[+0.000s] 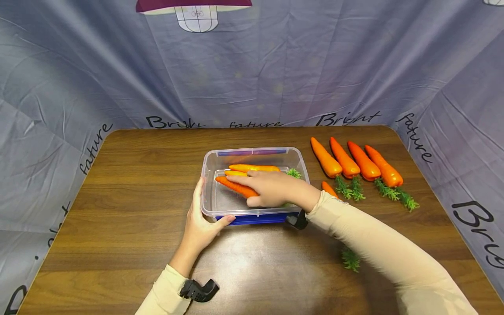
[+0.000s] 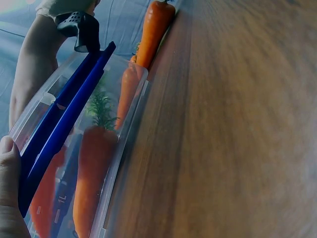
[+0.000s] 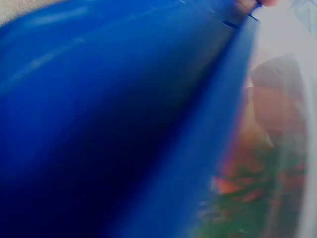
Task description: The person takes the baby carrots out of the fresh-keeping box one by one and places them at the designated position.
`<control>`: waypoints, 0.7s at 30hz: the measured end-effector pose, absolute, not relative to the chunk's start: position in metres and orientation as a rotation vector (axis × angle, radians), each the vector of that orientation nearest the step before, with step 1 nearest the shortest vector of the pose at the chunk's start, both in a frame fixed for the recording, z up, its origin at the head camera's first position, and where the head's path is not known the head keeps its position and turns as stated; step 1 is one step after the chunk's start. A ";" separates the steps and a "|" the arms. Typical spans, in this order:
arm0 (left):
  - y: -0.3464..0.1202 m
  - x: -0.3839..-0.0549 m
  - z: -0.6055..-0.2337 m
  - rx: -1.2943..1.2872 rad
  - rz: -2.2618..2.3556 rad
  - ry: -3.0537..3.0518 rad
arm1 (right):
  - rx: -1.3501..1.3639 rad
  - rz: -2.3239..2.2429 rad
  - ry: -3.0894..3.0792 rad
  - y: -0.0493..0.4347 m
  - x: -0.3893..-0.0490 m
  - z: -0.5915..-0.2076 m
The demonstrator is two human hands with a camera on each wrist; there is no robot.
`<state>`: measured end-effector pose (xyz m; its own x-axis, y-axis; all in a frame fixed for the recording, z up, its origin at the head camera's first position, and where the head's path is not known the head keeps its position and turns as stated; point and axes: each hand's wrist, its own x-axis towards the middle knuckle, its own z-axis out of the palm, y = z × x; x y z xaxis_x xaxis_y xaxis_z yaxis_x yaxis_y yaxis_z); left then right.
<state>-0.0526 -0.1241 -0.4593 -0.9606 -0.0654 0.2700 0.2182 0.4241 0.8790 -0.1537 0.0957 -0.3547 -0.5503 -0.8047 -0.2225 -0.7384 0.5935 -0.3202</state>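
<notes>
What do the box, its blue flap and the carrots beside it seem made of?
Box: probably rigid plastic, clear; its walls are see-through. Blue flap: likely plastic, smooth, opaque, evenly coloured. Carrots: perhaps plastic or foam, with glossy highlights; the look leaves that open.

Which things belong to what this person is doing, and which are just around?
In the job:
clear container, gripped by the left hand
carrots inside it, under the right hand
loose carrots on the wooden table, probably

Just around:
printed backdrop
black wrist cameras
</notes>
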 end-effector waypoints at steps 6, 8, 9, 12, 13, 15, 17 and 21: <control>-0.124 -0.053 -0.459 -0.131 -1.557 -2.417 | -1.214 -0.341 2.567 0.101 -0.153 -0.342; -0.124 -0.053 -0.459 -0.130 -1.557 -2.413 | -1.202 -0.342 2.588 0.104 -0.153 -0.336; -0.124 -0.053 -0.459 -0.129 -1.554 -2.412 | -1.206 -0.343 2.602 0.106 -0.152 -0.333; -0.124 -0.053 -0.460 -0.130 -1.550 -2.409 | -1.216 -0.343 2.643 0.114 -0.150 -0.325; -0.124 -0.053 -0.461 -0.130 -1.548 -2.409 | -1.218 -0.348 2.657 0.117 -0.148 -0.322; -0.124 -0.053 -0.461 -0.128 -1.543 -2.408 | -1.216 -0.354 2.686 0.124 -0.145 -0.317; -0.124 -0.053 -0.461 -0.126 -1.537 -2.407 | -1.185 -0.351 2.710 0.132 -0.140 -0.314; -0.124 -0.053 -0.461 -0.124 -1.530 -2.408 | -1.093 -0.322 2.763 0.152 -0.128 -0.311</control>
<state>-0.0533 -0.1236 -0.4615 -0.9557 -0.0792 0.2835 0.2229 0.4342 0.8728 -0.1283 0.1523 -0.3107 -0.7226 -0.6884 -0.0623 -0.6557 0.7112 -0.2537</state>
